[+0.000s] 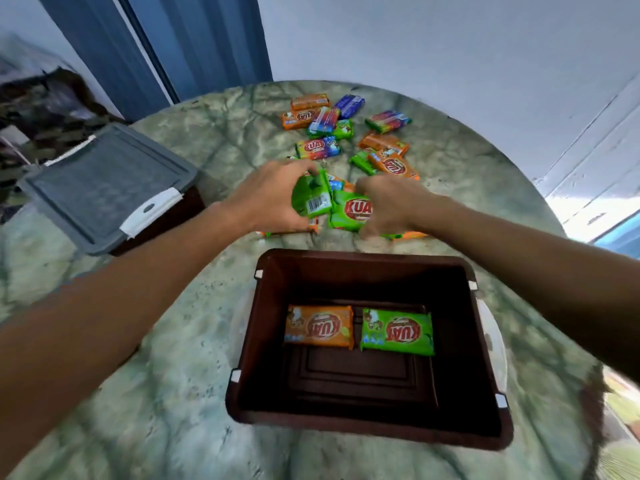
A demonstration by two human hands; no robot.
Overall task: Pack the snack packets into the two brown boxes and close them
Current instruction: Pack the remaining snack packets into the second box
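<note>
While the grey-lidded brown box (104,188) sits far left, left hand (273,199) grips a green foil snack packet (311,197); right hand (391,206) clamps another green packet (351,211). Open brown plastic box (367,420) nearer holds two packets.

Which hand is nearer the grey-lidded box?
Left. The left hand is just right of the grey-lidded box, gripping a green packet; the right hand lies farther right, beyond it.
</note>
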